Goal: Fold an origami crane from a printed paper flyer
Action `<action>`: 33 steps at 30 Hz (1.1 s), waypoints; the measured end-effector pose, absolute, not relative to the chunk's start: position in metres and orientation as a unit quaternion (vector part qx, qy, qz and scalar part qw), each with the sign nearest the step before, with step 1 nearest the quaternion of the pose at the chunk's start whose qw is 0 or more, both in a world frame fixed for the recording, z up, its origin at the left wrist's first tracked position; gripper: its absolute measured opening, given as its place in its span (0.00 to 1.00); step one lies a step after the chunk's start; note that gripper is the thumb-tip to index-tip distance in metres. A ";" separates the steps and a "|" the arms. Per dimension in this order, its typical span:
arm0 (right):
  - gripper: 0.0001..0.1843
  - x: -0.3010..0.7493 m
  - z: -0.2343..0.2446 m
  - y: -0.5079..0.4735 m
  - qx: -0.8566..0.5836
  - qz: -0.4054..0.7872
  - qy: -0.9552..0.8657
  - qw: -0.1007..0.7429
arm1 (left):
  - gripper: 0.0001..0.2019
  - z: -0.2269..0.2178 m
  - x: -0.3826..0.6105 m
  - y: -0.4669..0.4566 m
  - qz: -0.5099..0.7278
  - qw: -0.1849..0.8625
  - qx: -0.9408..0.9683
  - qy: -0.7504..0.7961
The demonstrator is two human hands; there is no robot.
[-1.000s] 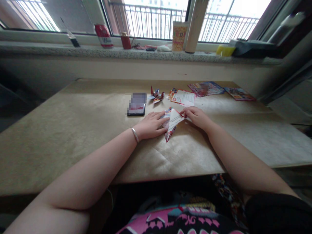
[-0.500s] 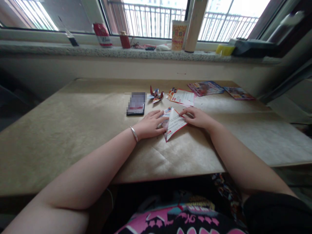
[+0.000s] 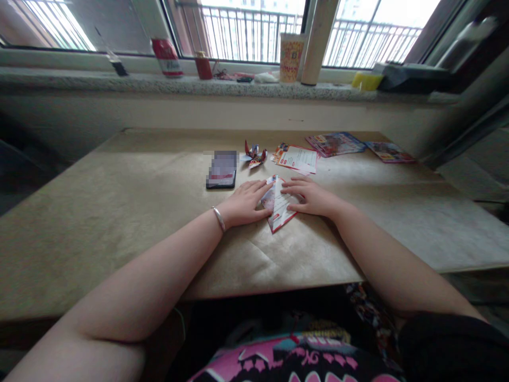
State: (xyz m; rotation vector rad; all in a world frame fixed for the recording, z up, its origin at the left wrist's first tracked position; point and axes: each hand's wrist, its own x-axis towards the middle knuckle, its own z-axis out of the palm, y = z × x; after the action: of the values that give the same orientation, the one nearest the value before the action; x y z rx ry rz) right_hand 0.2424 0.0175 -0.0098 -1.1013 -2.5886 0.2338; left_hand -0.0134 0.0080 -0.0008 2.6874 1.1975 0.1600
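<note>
A folded sheet of printed paper (image 3: 280, 206), white with red edges and lines of text, lies on the table between my hands, one corner pointing towards me. My left hand (image 3: 249, 202) rests flat on its left side, fingers spread. From the right, my right hand (image 3: 308, 197) lies over the paper with its fingers stretched out and apart, covering the right part. Just beyond the paper stands a folded paper figure (image 3: 254, 154) with pointed red tips. To its left is a phone (image 3: 222, 170), its screen partly blurred.
Behind the paper lie loose printed sheets (image 3: 296, 158). Farther right are a pile of colourful leaflets (image 3: 336, 144) and another leaflet stack (image 3: 389, 152). On the windowsill (image 3: 238, 90) stand a red can (image 3: 167, 57), a patterned cup (image 3: 291, 58) and a yellow object (image 3: 366, 80).
My right hand has moved left onto the paper, its fingers now stretched across it. The paper's right side looks narrower, folded further in. My left hand has barely moved.
</note>
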 end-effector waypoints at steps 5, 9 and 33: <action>0.27 0.242 -0.006 0.015 -0.395 0.073 -0.906 0.133 | 0.38 -0.003 -0.015 0.010 0.135 0.132 0.894 0.407; 0.28 0.243 -0.006 0.017 -0.395 0.063 -0.908 0.120 | 0.32 -0.002 -0.014 0.012 0.248 0.134 0.868 0.409; 0.25 0.244 -0.010 0.019 -0.408 -0.008 -0.907 0.105 | 0.14 0.010 -0.014 0.002 0.130 -0.050 0.919 0.369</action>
State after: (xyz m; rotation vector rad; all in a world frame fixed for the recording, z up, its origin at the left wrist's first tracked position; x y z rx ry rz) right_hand 0.2438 0.0189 -0.0099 -1.2036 -2.6731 -0.0229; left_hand -0.0135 0.0020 0.0096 2.9830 1.1982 0.4209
